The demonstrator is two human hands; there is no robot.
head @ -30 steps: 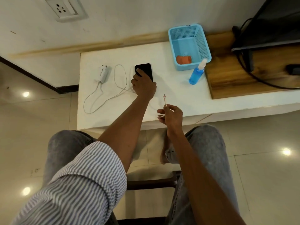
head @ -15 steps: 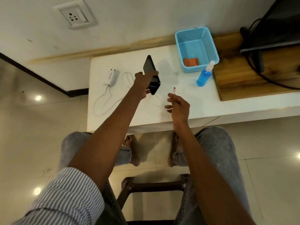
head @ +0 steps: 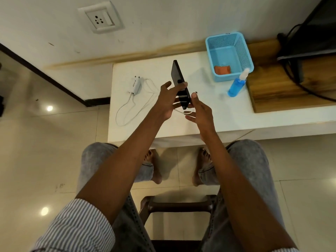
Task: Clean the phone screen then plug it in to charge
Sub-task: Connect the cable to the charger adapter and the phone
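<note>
My left hand (head: 168, 99) grips the black phone (head: 177, 75), held up on edge above the white table (head: 227, 113), its lower end toward me. My right hand (head: 201, 111) pinches the plug end of the white charging cable (head: 127, 106) right beside the phone's lower end; the plug tip shows just above my thumb. The cable runs back across the table to the white charger adapter (head: 135, 85), which lies unplugged. A wall socket (head: 101, 18) sits on the wall above the table's left end.
A blue mesh basket (head: 244, 51) holding an orange cloth (head: 222, 69) stands at the back right, with a blue spray bottle (head: 236, 86) in front of it. A wooden board (head: 283, 84) with a dark device and black cables lies further right. A stool is between my knees.
My left hand lifted the phone off the table and tilted it on edge. My right hand brought the cable's plug end up to the phone's lower end.
</note>
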